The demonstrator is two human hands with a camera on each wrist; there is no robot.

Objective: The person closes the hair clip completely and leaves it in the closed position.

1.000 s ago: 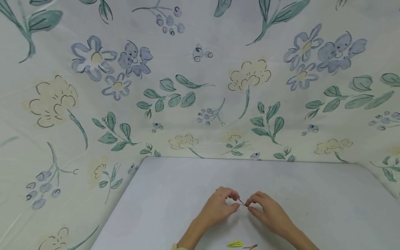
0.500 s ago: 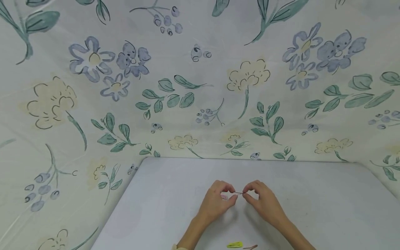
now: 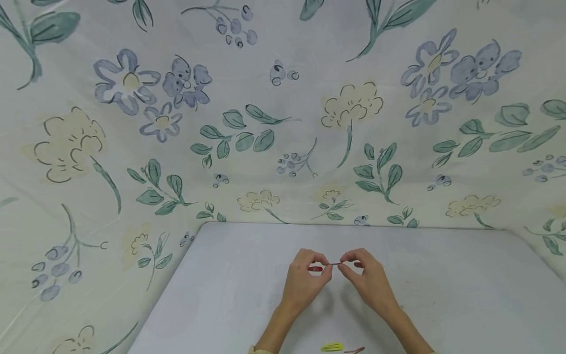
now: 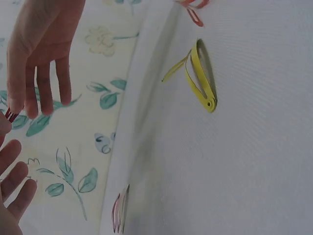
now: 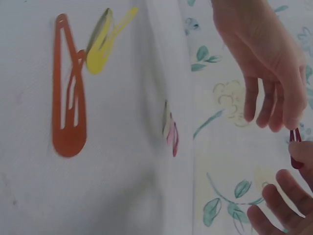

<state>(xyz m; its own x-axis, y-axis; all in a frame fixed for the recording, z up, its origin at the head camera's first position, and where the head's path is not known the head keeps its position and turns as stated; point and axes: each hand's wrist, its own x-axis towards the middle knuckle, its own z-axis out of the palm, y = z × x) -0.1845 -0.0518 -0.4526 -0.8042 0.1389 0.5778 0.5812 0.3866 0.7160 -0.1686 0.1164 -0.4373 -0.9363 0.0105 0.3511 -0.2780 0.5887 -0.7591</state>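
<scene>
Pinching a red hair clip (image 5: 297, 163) from both sides, with left hand (image 3: 305, 280) at one end and right hand (image 3: 369, 280) at the other. Grip on each side: pinching the clip between thumb and fingertips, with other fingers loosely extended and apart in the wrist views. Held up off the white surface (image 3: 221, 275), with soft shadows below. Visible as a short, thin dark line between the two hands in head view; mostly covered by fingers, so can't tell full shape. Shows a rounded end just past right thumb in right wrist view. Also see a small red patch inside left hand's curl in head view; can't tell if part of the same clip.

Lying on the surface, nearer the body than both hands: a yellow hair clip (image 3: 331, 347), with narrow tongue lifted away from frame, and just beside it, to the right, an orange hair clip (image 5: 69, 142), also with tongue angled out. Farther forward: a small pink hair clip (image 5: 171, 134), seen nearly edge-on. Beyond the surface: floral cloth (image 3: 300, 132). At left wrist, a pale sleeve (image 3: 261, 350).
</scene>
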